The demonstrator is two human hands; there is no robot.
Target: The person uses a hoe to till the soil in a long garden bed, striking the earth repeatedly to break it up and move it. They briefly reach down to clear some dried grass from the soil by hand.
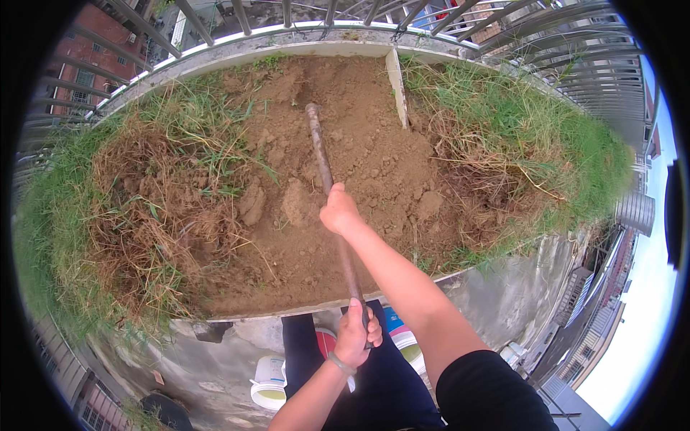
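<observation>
Both hands grip a long brown handle point(322, 153) of a digging tool that reaches out over a bed of loose soil point(372, 178). My left hand point(356, 334), with a band at the wrist, wraps the near end close to my body. Farther along, my right hand point(340, 209) holds the shaft near its middle. The tool's far end rests at or just above the brown earth; its working head cannot be made out. Clods of soil point(296, 202) lie left of the shaft.
Pulled grass with dry roots point(161, 215) is heaped on the left, and more grass point(501, 124) grows right of a thin divider board point(397, 89). A metal railing point(242, 16) runs behind the bed. Buckets point(268, 382) stand by my legs on the concrete floor point(215, 366).
</observation>
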